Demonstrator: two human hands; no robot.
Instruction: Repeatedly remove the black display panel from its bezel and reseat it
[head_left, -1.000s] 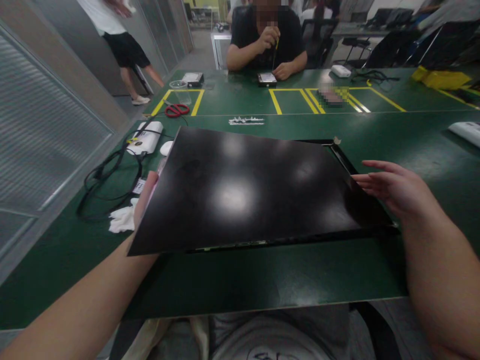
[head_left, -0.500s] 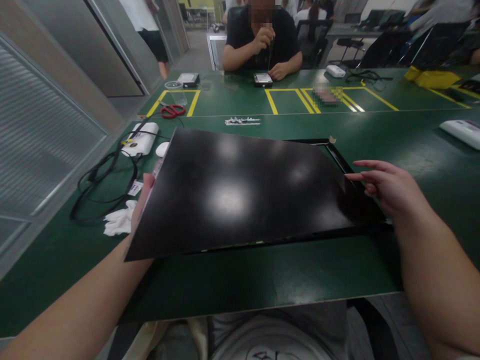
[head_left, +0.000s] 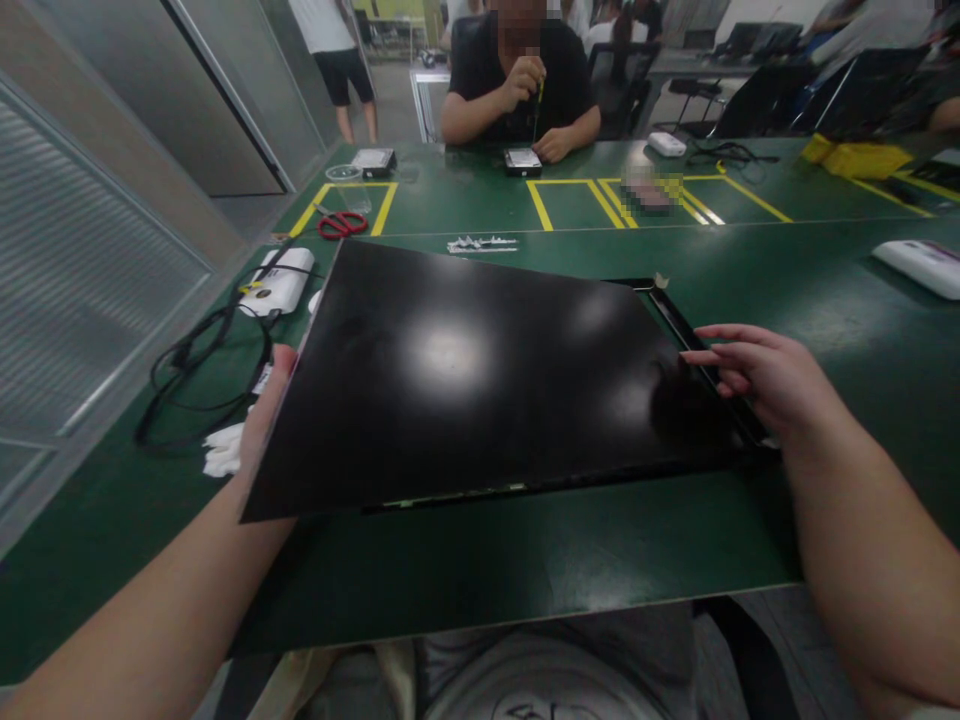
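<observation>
A large glossy black screen panel (head_left: pixel 480 390) is raised at its left side and slopes down to the right. My left hand (head_left: pixel 262 410) holds its left edge, thumb on the side and the other fingers hidden behind or under it. Beneath the panel's right end lies a thin black frame (head_left: pixel 679 325), with a pale tab at its far corner. My right hand (head_left: pixel 776 380) is open at the right end, fingers stretched over the frame toward the panel; whether the fingertips touch the glass I cannot tell. Along the panel's near edge a thin strip of circuit board shows.
At left lie a white box (head_left: pixel 277 280) with black cables (head_left: pixel 161 400) and a crumpled white glove-like cloth (head_left: pixel 223 450). Red-handled scissors (head_left: pixel 343 225) and small white pieces (head_left: pixel 482 244) are farther back. Across the green table (head_left: pixel 525 560) a person (head_left: pixel 517 90) works on a hard drive (head_left: pixel 523 161).
The panel's left side has risen a little with my left hand. My right hand stays at the right end, fingers still extended. A person in the background has shifted right.
</observation>
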